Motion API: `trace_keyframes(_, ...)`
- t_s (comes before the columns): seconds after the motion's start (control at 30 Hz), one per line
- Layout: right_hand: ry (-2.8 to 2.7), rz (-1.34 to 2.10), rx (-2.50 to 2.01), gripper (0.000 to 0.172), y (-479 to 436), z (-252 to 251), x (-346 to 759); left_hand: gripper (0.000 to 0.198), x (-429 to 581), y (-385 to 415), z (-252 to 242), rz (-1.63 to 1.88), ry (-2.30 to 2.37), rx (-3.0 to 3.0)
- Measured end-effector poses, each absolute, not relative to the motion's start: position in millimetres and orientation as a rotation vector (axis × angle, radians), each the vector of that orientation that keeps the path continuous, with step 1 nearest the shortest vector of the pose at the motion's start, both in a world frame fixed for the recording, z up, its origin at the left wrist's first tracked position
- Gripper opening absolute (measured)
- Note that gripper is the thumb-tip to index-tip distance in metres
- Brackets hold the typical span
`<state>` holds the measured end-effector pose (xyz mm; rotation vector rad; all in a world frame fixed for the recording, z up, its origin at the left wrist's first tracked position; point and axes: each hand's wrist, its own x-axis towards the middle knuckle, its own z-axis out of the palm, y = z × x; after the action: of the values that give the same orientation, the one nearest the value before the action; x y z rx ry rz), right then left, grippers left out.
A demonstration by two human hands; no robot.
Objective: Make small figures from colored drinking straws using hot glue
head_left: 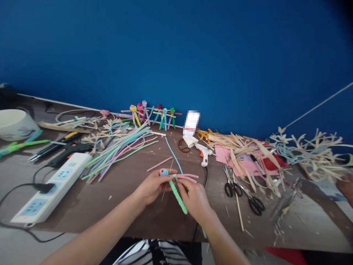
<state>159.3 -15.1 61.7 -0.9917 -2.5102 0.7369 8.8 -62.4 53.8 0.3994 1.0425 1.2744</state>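
Observation:
Near the front middle of the table, my left hand (154, 186) pinches a small pipe-cleaner figure by its blue and pink top. The figure's body (178, 197) is a green wrapped stem that slants down to the right. My right hand (194, 197) is closed around the pink stems (187, 177) that stick out from the figure's side. A blue pipe cleaner (173, 154) lies just behind the hands, and a short pink piece (159, 164) rests to their left. Finished-looking small figures (164, 117) in several colours stand against the blue wall.
Left: loose pipe cleaners (118, 151), a power strip (52, 189), a black glue gun (70, 151), a white bowl (18, 127). Right: a white glue gun (204, 156), scissors (256, 204), pink sheets (223, 154), dried husk strips (242, 141). Part of another person's hand (346, 186) shows at the right edge.

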Motion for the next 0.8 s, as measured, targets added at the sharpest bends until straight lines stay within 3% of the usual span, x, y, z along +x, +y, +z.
trace_keyframes(0.43, -2.537, 0.641, -0.996, 0.022, -19, 63, 160, 0.022, 16, -62, 48, 1.27, 1.118, 0.464)
trace_keyframes(0.8, -2.582, 0.652, -0.983, 0.017, -20, 77, 163, 0.019, 12, -62, 48, 1.245, 1.449, 0.952)
